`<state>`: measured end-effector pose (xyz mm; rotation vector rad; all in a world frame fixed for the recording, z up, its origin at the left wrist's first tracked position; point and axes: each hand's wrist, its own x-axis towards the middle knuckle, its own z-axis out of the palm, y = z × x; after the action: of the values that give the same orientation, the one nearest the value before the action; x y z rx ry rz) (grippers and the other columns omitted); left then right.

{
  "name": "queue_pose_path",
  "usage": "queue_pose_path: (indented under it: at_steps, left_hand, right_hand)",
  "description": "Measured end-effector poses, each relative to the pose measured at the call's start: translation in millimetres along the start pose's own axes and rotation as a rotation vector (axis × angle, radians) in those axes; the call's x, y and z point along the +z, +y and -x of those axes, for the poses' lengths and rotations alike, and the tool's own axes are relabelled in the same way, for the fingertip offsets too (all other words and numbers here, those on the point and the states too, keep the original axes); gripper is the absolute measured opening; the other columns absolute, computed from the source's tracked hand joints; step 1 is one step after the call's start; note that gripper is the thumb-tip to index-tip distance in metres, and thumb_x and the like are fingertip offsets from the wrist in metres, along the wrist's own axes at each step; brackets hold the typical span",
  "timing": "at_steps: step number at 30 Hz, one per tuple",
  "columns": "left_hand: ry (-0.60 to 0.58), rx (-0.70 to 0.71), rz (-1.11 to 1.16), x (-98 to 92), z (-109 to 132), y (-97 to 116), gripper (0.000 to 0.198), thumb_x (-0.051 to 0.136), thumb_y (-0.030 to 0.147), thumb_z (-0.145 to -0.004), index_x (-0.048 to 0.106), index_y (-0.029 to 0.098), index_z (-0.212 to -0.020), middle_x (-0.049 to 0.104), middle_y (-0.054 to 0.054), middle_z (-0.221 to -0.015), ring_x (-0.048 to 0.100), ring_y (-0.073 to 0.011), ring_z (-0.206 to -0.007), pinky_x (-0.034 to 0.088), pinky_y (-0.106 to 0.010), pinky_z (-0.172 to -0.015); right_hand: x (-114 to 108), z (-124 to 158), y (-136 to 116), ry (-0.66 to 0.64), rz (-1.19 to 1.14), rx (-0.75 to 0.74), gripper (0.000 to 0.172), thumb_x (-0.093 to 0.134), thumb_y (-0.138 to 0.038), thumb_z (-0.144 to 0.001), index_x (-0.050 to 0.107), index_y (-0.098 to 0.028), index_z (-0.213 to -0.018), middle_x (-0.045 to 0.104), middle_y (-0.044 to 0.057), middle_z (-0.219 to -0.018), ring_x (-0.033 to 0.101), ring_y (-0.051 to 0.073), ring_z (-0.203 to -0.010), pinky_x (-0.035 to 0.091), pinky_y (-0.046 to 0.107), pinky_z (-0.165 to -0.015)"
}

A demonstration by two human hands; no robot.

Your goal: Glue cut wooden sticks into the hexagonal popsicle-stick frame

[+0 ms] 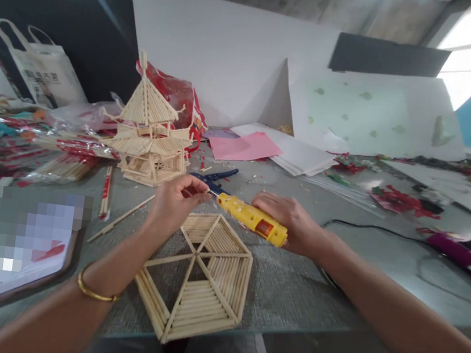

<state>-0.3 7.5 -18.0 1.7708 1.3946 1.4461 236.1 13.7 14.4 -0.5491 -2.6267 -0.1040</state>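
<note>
Grey tabletop (290,286) runs from the near edge back to white boards (234,50) leaning on a dark wall. Nearest, a hexagon (197,278) of glued sticks lies flat at the table's front edge. Just above it, the left hand (176,201), a gold bangle (95,291) on its wrist, pinches its fingertips together at the nozzle of a yellow glue gun (251,218); what it pinches is too small to tell. The right hand (294,221) is wrapped around the gun's body, tip pointing left. Behind the hands lie blue cutters (218,179). Farther back stand a stick pagoda (150,132) and pink paper (243,145).
</note>
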Motion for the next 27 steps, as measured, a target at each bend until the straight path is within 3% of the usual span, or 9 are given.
queue_pose_path:
  at_steps: [27]
  left_hand:
    - [0.001,0.047,-0.029,-0.1,-0.5,-0.7,0.017,0.070,0.033,-0.064,0.066,0.019,-0.074,0.065,0.000,-0.070,0.054,-0.0125,-0.060,0.040,-0.024,-0.058]
  right_hand:
    - [1.6,0.8,0.0,0.018,-0.015,-0.014,0.017,0.041,-0.026,-0.087,0.040,-0.019,-0.072,0.048,0.001,-0.066,0.042,0.011,-0.059,0.032,0.023,-0.052]
